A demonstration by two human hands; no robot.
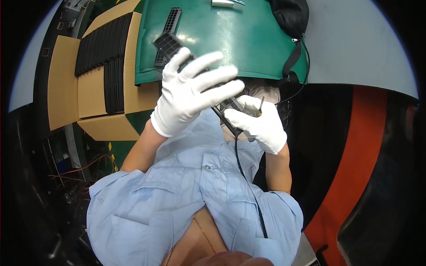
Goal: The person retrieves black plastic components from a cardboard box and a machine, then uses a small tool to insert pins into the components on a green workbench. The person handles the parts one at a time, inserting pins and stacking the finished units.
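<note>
My right hand [259, 122] grips the near end of the black strip [168, 45], which slants behind my left hand [188, 95] toward the desk [248, 48]; those spread fingers should steady it lightly.

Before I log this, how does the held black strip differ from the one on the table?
The held strip is off the green table; the table strip lies on it. In view, the held strip slants down to the right; the table strip slants steeply down to the left. Both are black with gridded faces.
</note>
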